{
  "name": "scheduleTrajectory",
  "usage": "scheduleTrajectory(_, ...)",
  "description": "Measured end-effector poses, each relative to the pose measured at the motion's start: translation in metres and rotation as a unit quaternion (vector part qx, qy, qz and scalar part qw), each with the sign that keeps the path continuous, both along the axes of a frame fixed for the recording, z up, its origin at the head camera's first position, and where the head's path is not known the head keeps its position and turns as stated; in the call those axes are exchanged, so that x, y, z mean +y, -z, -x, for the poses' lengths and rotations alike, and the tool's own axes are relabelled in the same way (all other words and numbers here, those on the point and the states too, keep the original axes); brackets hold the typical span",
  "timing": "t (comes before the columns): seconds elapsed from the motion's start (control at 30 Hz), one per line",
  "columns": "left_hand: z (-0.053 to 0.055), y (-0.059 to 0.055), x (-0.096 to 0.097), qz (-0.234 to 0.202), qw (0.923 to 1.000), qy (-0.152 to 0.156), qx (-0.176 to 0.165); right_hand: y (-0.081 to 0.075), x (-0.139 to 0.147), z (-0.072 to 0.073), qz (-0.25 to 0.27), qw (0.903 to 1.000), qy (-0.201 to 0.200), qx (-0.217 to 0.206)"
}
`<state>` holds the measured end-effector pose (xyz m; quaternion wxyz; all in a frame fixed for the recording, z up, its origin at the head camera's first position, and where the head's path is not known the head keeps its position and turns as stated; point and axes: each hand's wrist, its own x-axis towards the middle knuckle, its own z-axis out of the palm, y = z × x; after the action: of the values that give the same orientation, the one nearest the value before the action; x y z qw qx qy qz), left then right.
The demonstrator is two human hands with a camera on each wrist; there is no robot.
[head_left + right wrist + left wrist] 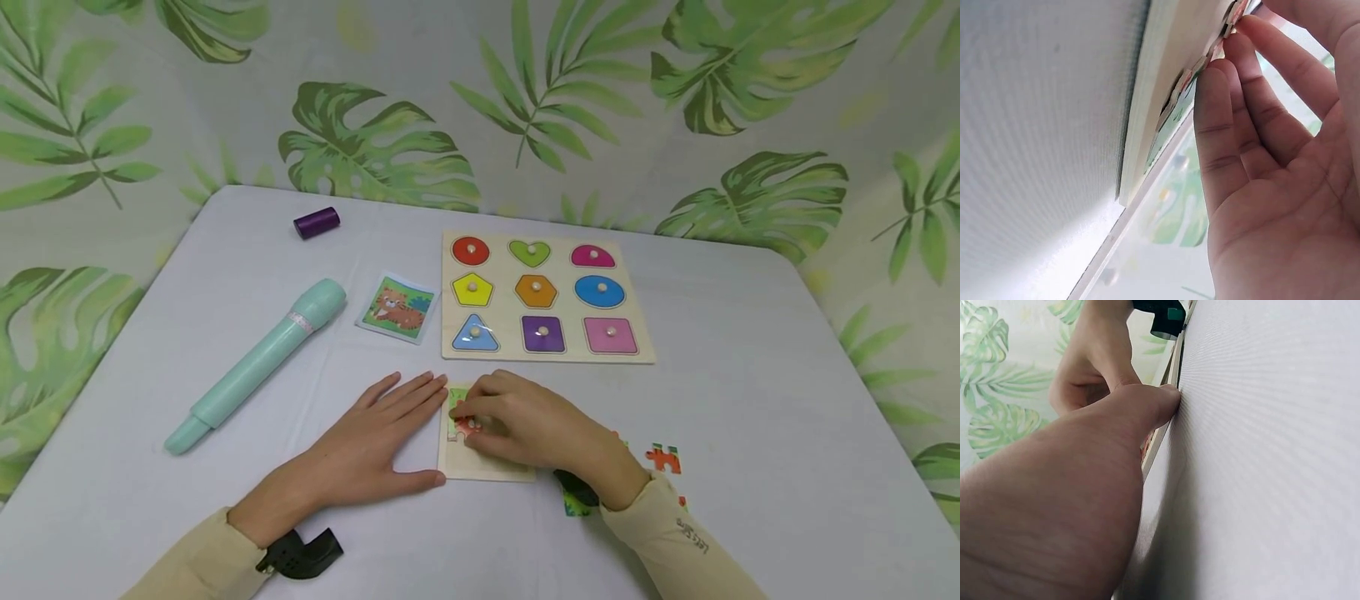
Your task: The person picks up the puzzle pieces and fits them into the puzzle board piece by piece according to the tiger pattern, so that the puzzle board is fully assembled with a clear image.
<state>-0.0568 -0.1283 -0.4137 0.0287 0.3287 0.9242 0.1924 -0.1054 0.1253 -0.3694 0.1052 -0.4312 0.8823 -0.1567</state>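
Observation:
A small wooden puzzle board (487,468) lies flat near the table's front, with jigsaw pieces (456,402) in green and orange at its upper left. My left hand (367,450) rests palm down beside it, fingers stretched out, fingertips and thumb against its left edge. In the left wrist view the thumb tip (1169,400) touches the board's side. Over the board, my right hand (525,421) pinches an orange puzzle piece (469,425) between thumb and fingers. The right wrist view shows fingertips (1213,84) right at the pieces, which stand slightly proud of the wood.
Loose puzzle pieces (663,458) lie to the right, partly behind the right forearm. Beyond the board sit a peg board of coloured shapes (502,287) and a tiger picture card (396,308). A mint-green tube (255,367) and a purple cylinder (317,222) lie at left.

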Motion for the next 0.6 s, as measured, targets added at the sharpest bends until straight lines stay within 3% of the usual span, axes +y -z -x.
scheduleTrajectory(0.6, -0.0003, 0.0014, -0.0002, -0.001, 0.9999, 0.003, 0.013, 0.0003, 0.0044, 0.0008, 0.015, 0.9999, 0.003, 0.003)
